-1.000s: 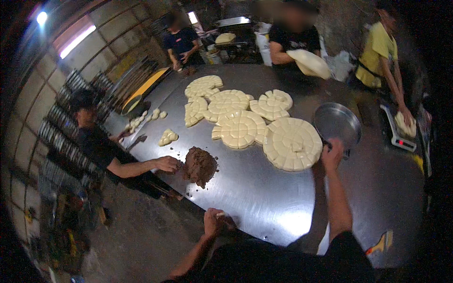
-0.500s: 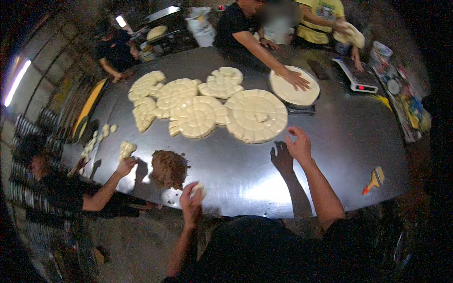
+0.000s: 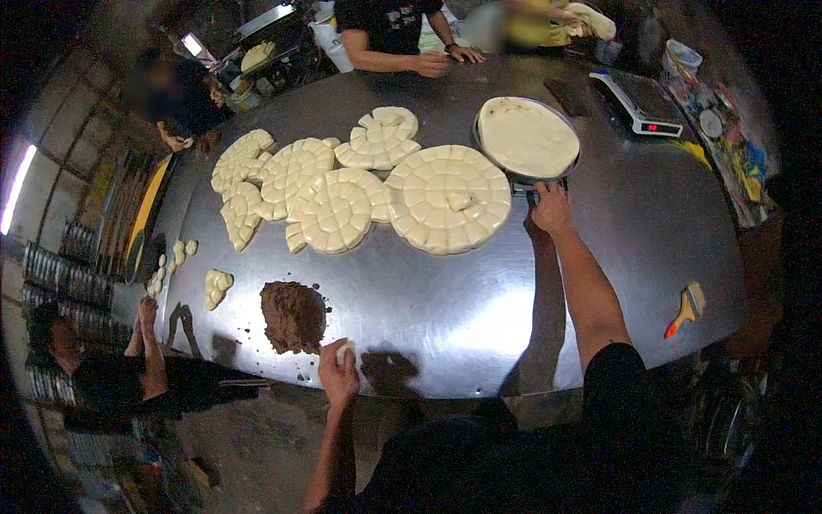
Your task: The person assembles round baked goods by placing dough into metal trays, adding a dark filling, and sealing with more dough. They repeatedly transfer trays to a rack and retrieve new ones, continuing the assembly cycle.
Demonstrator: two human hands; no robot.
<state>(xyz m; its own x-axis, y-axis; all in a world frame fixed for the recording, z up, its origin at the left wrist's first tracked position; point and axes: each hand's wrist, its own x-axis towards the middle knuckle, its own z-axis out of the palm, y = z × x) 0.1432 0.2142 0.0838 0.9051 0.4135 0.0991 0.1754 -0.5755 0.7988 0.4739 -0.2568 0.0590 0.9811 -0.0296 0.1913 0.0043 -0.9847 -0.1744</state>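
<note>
My left hand is closed at the table's near edge, with a small piece of pale dough pinched in the fingers. It is close to a crumbly brown mound. My right arm reaches far forward, and my right hand has its fingers bent around the dark handle at the near side of a round pan. A smooth, pale dough sheet fills that pan. Just left of the hand lies a large dough disc scored into segments, with a small lump on top.
Several cut dough rounds spread leftward over the metal table. A dough cluster sits beyond the mound. A brush lies at right, a scale at back right. Co-workers stand at the left and far sides.
My right hand has moved forward to the pan's handle. The co-worker's hand has left the dough in the pan. A left co-worker's hand has drawn back from the dough cluster. My left hand keeps its dough.
</note>
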